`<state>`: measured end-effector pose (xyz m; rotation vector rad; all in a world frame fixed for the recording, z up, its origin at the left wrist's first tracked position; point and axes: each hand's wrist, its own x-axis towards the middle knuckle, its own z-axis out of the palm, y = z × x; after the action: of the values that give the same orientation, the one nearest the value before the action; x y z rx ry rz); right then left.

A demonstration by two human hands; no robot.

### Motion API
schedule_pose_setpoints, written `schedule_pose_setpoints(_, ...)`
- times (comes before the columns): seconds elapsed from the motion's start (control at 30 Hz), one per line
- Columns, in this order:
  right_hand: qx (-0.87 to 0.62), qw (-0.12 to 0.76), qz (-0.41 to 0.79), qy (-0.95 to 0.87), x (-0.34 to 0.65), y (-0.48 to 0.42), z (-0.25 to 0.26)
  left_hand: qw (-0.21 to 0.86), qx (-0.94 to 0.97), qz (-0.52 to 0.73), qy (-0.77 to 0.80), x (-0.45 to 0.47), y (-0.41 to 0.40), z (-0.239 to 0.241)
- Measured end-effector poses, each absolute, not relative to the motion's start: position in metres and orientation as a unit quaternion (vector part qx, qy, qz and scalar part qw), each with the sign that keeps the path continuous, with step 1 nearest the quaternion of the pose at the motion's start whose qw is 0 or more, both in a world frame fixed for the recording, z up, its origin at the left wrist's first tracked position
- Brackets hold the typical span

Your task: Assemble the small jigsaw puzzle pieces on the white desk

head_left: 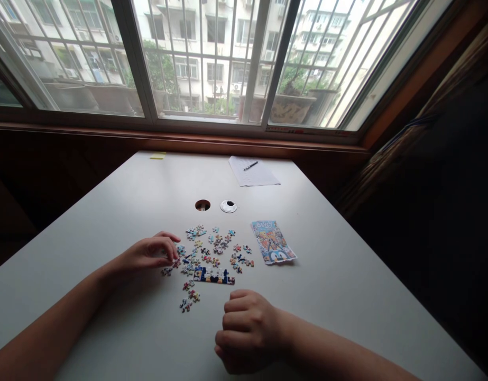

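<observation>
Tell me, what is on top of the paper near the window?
A dark pen lies on the paper. The paper hides the bit of table beneath it.

Two hands at a jigsaw on a white table [347, 275] under a barred window [212, 58].

The left hand [150, 253] lies at the left edge of the loose puzzle pieces [215, 248], fingertips [173, 258] bent down onto them; whether it grips one is unclear. The right hand [246, 330] rests curled in a fist, near the joined strip [214, 275] but apart from it. A printed picture packet [273, 242] lies just right of the scatter. Farther back are a cable hole [202, 205], its round cap [228, 206], a sheet of paper [254, 174] with a pen [250, 165], and a yellow note [158, 155].
</observation>
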<state>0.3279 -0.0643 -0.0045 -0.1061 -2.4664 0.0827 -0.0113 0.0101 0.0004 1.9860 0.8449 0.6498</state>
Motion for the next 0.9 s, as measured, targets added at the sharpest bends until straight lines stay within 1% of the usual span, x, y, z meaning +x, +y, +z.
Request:
schedule_pose_setpoints(0.13,-0.053,0.325,0.027,-0.944,0.328,-0.063,-0.005,0.463,0.755,0.287,0.365,-0.013,0.008,-0.005)
schedule_pose_setpoints(0.43,-0.059,0.323,0.027,-0.944,0.327,-0.062,-0.003,0.488,0.696,0.342,0.400,-0.008,0.008,-0.006)
schedule_pose_setpoints(0.7,-0.051,0.341,0.038,-0.938,0.326,-0.061,0.000,0.464,0.654,0.376,0.464,-0.004,0.006,-0.003)
schedule_pose_setpoints(0.9,-0.038,0.334,0.031,-0.941,0.327,-0.062,-0.003,0.455,0.648,0.378,0.479,0.000,0.006,0.002)
